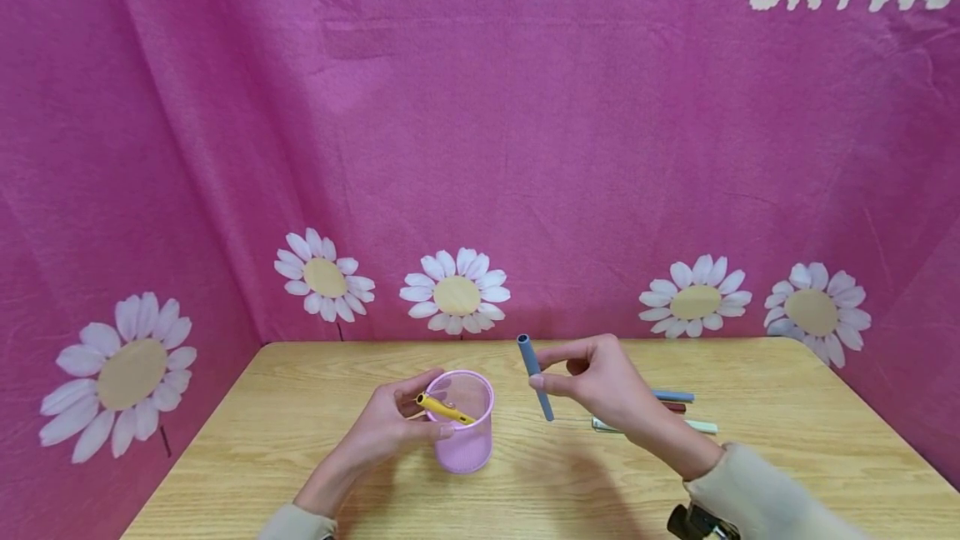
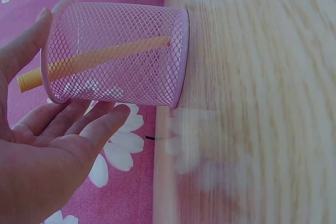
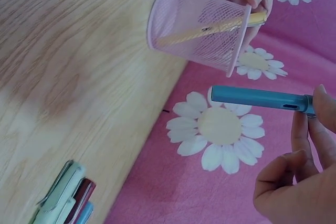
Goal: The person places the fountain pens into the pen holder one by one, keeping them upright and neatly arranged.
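Note:
My left hand [image 1: 381,423] holds a pink mesh pen cup [image 1: 463,447] near its rim, thumb on one side and fingers on the other. The cup stands upright on the table. Inside it leans a yellow pen [image 1: 447,409], one end sticking out over the rim beside the left hand. To the right of the cup, my right hand [image 1: 603,386] pinches a blue pen [image 3: 252,97] between thumb and fingers. The blue pen hangs nearly upright in the air, apart from the cup.
Several pens lie on the wooden table [image 1: 300,390] behind the right wrist: a pale green pen [image 3: 60,190], a dark red pen [image 3: 84,195] and a blue one [image 1: 675,396] among them. A magenta cloth [image 1: 570,148] with printed daisies borders the table's back and sides.

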{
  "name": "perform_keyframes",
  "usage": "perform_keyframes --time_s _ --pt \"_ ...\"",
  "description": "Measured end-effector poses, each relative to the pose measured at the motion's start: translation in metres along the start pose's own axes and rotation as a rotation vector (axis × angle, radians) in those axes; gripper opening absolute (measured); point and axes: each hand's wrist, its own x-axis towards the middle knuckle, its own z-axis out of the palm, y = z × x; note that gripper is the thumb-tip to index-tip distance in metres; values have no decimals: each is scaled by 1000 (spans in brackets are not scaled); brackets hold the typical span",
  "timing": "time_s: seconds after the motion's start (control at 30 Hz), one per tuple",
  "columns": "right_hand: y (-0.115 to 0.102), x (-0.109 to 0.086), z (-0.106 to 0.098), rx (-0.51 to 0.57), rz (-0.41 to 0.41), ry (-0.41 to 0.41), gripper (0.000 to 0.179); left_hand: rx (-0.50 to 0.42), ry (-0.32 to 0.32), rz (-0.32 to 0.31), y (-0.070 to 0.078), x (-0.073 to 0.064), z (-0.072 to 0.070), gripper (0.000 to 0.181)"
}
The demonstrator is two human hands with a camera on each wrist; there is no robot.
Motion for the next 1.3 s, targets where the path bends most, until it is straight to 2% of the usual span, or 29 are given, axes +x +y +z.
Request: perform_keyframes --time_s 0.67,1.3 --pt "-26 19 34 124 -12 3 21 25 -3 9 -3 1 -1 82" --pt "-22 32 66 214 19 19 19 22 -9 -4 1 -1 -1 83"
